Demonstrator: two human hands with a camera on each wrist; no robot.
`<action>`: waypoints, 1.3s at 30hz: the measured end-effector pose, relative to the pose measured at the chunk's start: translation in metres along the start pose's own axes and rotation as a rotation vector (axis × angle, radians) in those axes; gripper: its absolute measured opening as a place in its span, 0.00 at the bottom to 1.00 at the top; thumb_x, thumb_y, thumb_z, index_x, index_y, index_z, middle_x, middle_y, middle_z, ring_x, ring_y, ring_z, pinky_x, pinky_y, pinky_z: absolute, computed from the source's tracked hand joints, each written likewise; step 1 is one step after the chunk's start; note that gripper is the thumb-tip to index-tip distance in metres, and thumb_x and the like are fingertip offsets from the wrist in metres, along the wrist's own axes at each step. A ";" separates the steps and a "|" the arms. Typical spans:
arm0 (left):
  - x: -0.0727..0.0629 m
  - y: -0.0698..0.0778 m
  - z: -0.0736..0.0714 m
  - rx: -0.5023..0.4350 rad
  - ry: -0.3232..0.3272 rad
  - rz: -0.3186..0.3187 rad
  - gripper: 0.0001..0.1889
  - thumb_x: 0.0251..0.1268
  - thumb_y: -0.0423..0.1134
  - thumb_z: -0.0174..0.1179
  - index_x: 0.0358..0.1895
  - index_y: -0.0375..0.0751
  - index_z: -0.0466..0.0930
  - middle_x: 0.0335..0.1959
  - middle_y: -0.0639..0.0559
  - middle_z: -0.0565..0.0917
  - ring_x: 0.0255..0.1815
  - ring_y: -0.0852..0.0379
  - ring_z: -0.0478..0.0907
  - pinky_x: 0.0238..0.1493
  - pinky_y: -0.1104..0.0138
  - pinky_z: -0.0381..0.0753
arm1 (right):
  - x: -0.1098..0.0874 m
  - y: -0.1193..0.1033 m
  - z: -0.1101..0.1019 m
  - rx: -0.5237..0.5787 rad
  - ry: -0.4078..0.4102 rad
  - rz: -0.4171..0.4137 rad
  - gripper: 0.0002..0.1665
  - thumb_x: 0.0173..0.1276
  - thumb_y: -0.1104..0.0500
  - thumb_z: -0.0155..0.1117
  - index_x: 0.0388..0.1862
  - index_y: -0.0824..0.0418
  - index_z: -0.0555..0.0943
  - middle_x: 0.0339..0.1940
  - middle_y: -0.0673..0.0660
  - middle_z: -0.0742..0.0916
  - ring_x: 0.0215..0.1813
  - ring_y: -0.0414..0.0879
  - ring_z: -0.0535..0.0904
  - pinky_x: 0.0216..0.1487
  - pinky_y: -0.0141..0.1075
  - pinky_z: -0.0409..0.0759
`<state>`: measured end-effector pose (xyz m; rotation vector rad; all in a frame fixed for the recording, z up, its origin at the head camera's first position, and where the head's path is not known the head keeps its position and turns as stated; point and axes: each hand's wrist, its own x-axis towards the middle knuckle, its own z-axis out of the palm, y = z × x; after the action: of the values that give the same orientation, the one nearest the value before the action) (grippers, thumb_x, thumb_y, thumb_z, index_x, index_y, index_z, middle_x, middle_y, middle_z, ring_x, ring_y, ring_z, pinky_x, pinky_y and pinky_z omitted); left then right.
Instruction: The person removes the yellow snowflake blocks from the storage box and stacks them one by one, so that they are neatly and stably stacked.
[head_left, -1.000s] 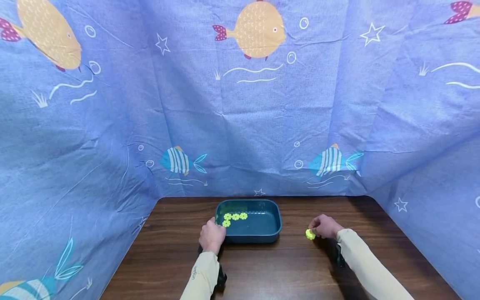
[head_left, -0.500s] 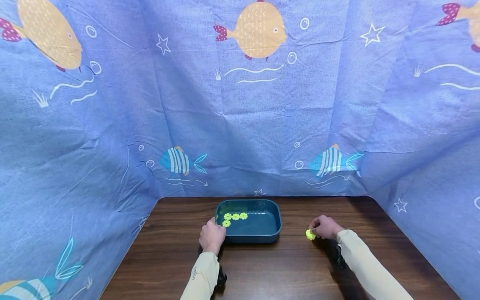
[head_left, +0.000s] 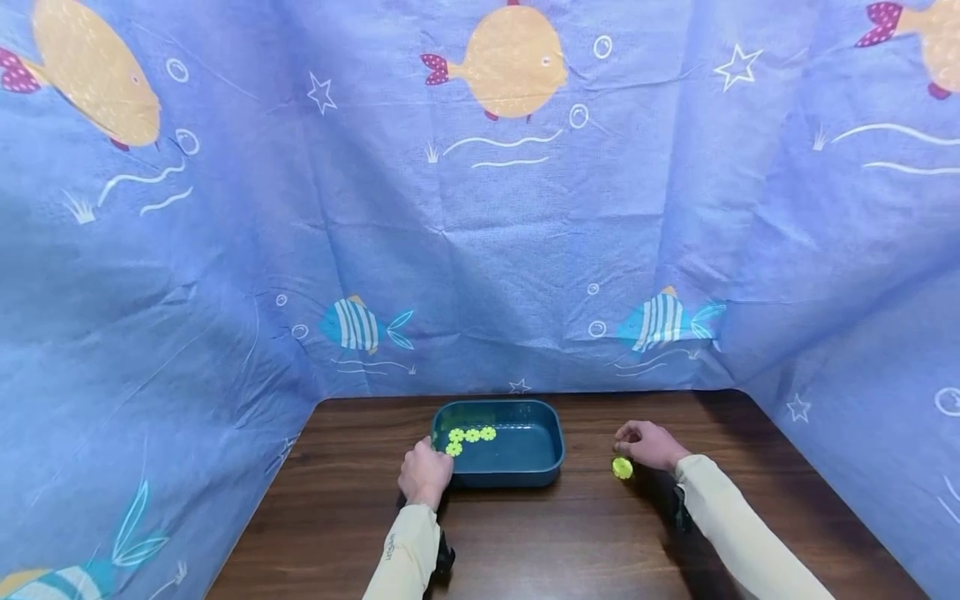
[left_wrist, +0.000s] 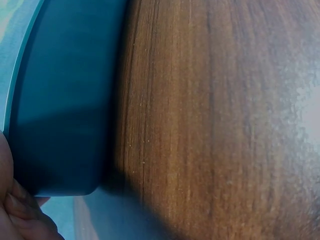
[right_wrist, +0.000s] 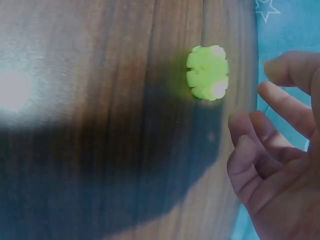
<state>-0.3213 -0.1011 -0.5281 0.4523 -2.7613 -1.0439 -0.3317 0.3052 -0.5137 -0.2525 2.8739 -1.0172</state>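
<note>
A dark teal rectangular bin (head_left: 498,479) stands on the table. My left hand (head_left: 424,473) grips its left front corner; in the left wrist view the fingers (left_wrist: 22,220) close over the bin's rim and outer wall (left_wrist: 65,100). Inside the bin, toward its left, lie several yellow-green flower-shaped discs (head_left: 472,435). One more yellow-green piece, apparently flower-shaped discs stacked together (head_left: 622,468), rests on the wood to the bin's right. My right hand (head_left: 651,446) hovers just beyond that piece with loosely bent fingers and nothing in them; the right wrist view shows a gap between fingertips and piece (right_wrist: 208,73).
Brown wood-grain table (head_left: 540,542) lies under everything. A blue curtain with fish prints (head_left: 495,250) hangs along the back and both sides. Glare falls on the table's near part.
The right hand has let go of the yellow-green piece and lifted slightly away from it; the piece stays on the table. The left hand keeps its grip on the bin.
</note>
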 end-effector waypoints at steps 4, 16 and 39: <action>0.001 0.000 0.000 0.009 -0.003 -0.007 0.26 0.61 0.36 0.56 0.65 0.35 0.78 0.53 0.32 0.85 0.45 0.36 0.84 0.42 0.43 0.81 | 0.009 -0.010 0.000 -0.063 0.054 -0.050 0.10 0.67 0.59 0.67 0.43 0.64 0.83 0.36 0.55 0.85 0.39 0.47 0.78 0.42 0.43 0.77; 0.003 0.000 -0.003 0.021 -0.001 -0.006 0.26 0.61 0.37 0.57 0.64 0.34 0.79 0.53 0.32 0.85 0.46 0.35 0.84 0.44 0.42 0.81 | 0.057 -0.098 0.039 -0.111 0.177 -0.204 0.08 0.63 0.62 0.67 0.42 0.61 0.84 0.37 0.55 0.83 0.41 0.48 0.80 0.46 0.45 0.80; 0.000 0.001 0.000 0.009 0.004 -0.018 0.22 0.63 0.39 0.58 0.60 0.36 0.82 0.49 0.34 0.86 0.44 0.38 0.84 0.43 0.43 0.81 | 0.066 -0.185 0.128 -0.428 -0.264 -0.012 0.32 0.77 0.37 0.51 0.62 0.59 0.83 0.62 0.59 0.85 0.66 0.55 0.79 0.68 0.51 0.73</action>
<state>-0.3219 -0.1003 -0.5271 0.4808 -2.7646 -1.0335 -0.3566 0.0727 -0.4980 -0.3968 2.8077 -0.3251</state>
